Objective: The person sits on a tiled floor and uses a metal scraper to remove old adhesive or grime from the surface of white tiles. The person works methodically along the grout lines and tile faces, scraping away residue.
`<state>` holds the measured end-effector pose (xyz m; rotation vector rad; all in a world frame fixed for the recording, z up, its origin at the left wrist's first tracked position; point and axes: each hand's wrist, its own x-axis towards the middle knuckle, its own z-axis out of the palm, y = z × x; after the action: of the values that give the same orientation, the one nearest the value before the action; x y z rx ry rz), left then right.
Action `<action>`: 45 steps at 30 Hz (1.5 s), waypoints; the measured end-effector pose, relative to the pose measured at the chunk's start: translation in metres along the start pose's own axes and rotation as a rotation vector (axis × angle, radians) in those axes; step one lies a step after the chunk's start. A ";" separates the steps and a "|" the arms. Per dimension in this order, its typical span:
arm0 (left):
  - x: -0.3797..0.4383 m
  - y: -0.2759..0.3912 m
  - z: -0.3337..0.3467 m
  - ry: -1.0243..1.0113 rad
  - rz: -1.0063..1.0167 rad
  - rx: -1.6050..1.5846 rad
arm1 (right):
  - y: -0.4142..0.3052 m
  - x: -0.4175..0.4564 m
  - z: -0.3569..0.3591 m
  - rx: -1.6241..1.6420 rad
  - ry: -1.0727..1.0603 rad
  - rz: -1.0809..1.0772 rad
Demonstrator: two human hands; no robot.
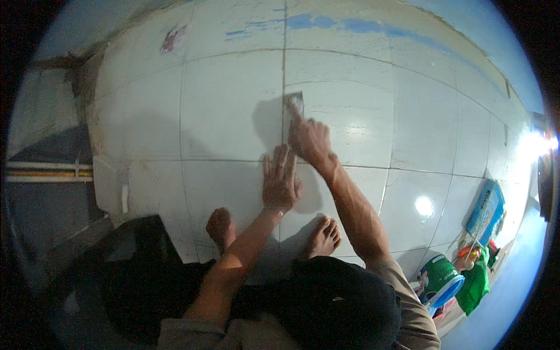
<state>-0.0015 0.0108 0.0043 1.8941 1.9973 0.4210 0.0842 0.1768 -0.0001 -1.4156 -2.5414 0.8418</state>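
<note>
My right hand [309, 138] holds a small flat metal blade, perhaps a scraper [298, 101], against the white floor tiles [232, 105]. The blade touches the tile beside a dark grout line that runs away from me. Part of it is hidden by my fingers, and it is slightly blurred. Just below and to the left, my left hand [281, 177] lies palm down on the floor, fingers pointing forward, with nothing seen in it. Its fingertips are close to the right wrist, near where two grout lines cross.
My bare feet are just behind my hands. At the right stand a green tub with a blue lid [439, 280], a green cloth [474, 282] and a blue box [486, 212] by the wall. Blue paint smears [361, 25] mark the far tiles. A dark box-like object [146, 238] is at lower left.
</note>
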 end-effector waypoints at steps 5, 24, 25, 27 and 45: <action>0.001 0.003 0.001 0.011 0.019 0.100 | -0.009 -0.011 -0.025 0.064 -0.057 0.076; 0.097 -0.081 -0.162 -0.689 0.555 0.661 | -0.023 0.004 -0.023 0.154 -0.013 0.086; 0.104 -0.099 -0.180 -0.659 0.547 0.762 | -0.025 0.002 -0.019 0.138 -0.023 0.076; 0.136 -0.061 -0.224 -0.743 0.510 0.980 | -0.019 -0.001 -0.015 0.080 -0.041 0.085; 0.128 -0.107 -0.103 -0.279 0.364 0.362 | -0.038 0.024 -0.033 0.113 0.020 0.155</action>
<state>-0.1485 0.1354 0.0421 2.3945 1.6296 -0.1277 0.0544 0.1943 0.0430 -1.5918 -2.3530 0.9725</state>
